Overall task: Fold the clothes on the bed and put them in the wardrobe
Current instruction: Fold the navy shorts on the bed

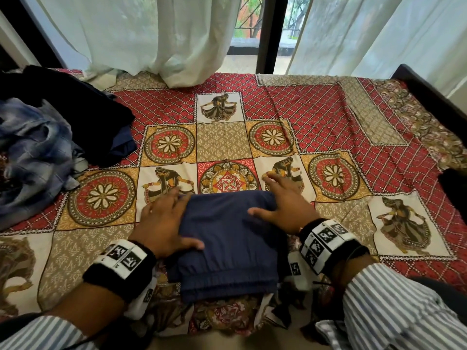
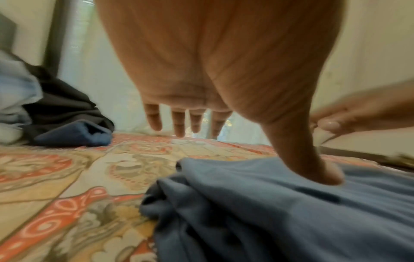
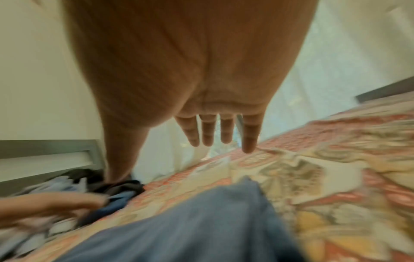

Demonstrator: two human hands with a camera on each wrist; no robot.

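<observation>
A folded garment is laid at the near edge of the bed, flanked by the left hand and right hand, with a heap of clothes piled at the far left corner.

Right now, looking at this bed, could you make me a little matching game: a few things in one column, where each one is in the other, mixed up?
Things:
1. navy folded garment
2. faded blue denim garment
3. black garment
4. white curtain

Places:
A. hanging behind the bed
B. near edge, between left hand and right hand
C. far-left edge of the bedspread
D. left side, just beyond the denim

Pairs: 1-B, 2-C, 3-D, 4-A
</observation>
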